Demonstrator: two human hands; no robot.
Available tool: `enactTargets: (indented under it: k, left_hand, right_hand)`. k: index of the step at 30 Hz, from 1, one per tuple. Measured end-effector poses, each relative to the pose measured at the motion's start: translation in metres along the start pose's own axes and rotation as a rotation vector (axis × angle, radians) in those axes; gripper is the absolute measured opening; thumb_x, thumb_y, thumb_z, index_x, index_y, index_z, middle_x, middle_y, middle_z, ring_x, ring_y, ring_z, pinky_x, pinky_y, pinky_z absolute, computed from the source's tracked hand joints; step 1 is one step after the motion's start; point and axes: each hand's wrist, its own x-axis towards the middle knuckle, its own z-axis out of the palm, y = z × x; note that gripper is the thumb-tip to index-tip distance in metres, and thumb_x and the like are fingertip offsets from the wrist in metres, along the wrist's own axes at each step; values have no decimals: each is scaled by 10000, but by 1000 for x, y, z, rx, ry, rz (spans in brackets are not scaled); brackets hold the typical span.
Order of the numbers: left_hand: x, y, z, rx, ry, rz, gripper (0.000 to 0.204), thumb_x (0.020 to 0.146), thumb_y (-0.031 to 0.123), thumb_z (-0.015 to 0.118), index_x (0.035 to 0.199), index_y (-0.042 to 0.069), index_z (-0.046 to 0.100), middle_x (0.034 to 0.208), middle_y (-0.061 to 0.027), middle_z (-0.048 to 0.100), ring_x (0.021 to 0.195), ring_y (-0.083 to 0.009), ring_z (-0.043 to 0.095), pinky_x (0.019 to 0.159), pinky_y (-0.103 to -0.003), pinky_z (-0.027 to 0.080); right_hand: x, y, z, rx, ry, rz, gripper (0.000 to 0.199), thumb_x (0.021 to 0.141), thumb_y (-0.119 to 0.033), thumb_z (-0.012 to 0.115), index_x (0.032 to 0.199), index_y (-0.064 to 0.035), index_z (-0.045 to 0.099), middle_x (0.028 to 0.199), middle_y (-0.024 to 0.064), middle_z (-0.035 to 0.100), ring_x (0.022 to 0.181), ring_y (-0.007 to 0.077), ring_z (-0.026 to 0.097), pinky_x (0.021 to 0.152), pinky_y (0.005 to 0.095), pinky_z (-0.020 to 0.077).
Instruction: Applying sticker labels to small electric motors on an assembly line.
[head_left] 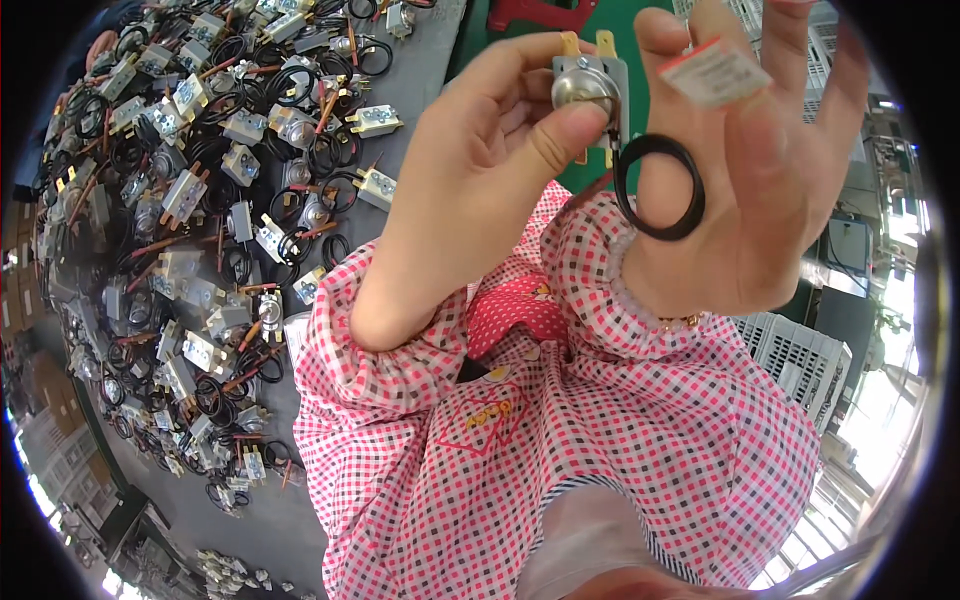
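My left hand [490, 150] grips a capillary thermostat [615, 85] upright between thumb and fingers. The thermostat has a grey metal body, a round silver disc and brass terminals. From it a coiled black capillary tube [660, 232] hangs in front of my right palm. My right hand [745, 190] is raised close beside the thermostat, somewhat blurred, its fingers spread. At its thumb tip is a small white label [715, 75] with a red edge, apart from the thermostat. Whether another finger presses the label from behind cannot be made out.
Many similar thermostats [185, 195] with black coils and copper-coloured bulbs lie heaped over the grey table [425, 75] to the left. A red object [540, 12] rests on the green surface [480, 40] ahead. Right of my body stands a white slatted crate [795, 360].
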Motion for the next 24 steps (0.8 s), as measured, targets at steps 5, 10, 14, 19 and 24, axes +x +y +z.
enactTargets:
  k: [5, 10, 14, 19, 24]
  left_hand:
    - [-5, 9, 5, 228, 79, 103, 441, 807, 29, 625, 1209, -21, 451, 1008, -141, 589, 910, -165, 598, 771, -276, 478]
    - [-4, -4, 2, -23, -17, 57, 479, 855, 104, 593, 1266, -42, 394, 1087, -152, 572, 976, -186, 582, 837, -282, 462]
    - [5, 0, 3, -99, -57, 50, 520, 855, 167, 599, 1276, -51, 386, 1106, -151, 569, 988, -197, 580, 855, -284, 464]
    - [5, 10, -13, -123, 4, 68, 601, 823, 277, 633, 1264, -62, 404, 1107, -141, 571, 976, -211, 587, 859, -288, 478]
    - [1, 19, -5, 87, 192, 64, 812, 739, 434, 667, 1300, -66, 361, 1144, -150, 550, 1008, -237, 574, 893, -310, 478]
  right_hand:
    - [-6, -4, -1, -1, -3, -27, 766, 818, -28, 589, 1385, 31, 79, 1303, 171, 307, 1094, 265, 467, 892, 387, 470]
    - [-1, -10, -21, 22, 9, -56, 768, 816, -27, 592, 1386, 29, 80, 1303, 171, 307, 1097, 265, 464, 892, 386, 470]
    - [5, -4, -19, 40, 71, -106, 769, 814, -27, 593, 1386, 28, 81, 1303, 170, 306, 1099, 265, 463, 893, 386, 470]
    - [-4, -2, -27, 96, 153, -137, 772, 812, -26, 595, 1386, 27, 82, 1303, 169, 306, 1102, 265, 461, 894, 385, 469]
    - [-16, -5, -50, 146, 225, -152, 774, 810, -26, 598, 1386, 26, 84, 1303, 169, 305, 1105, 265, 459, 894, 385, 469]
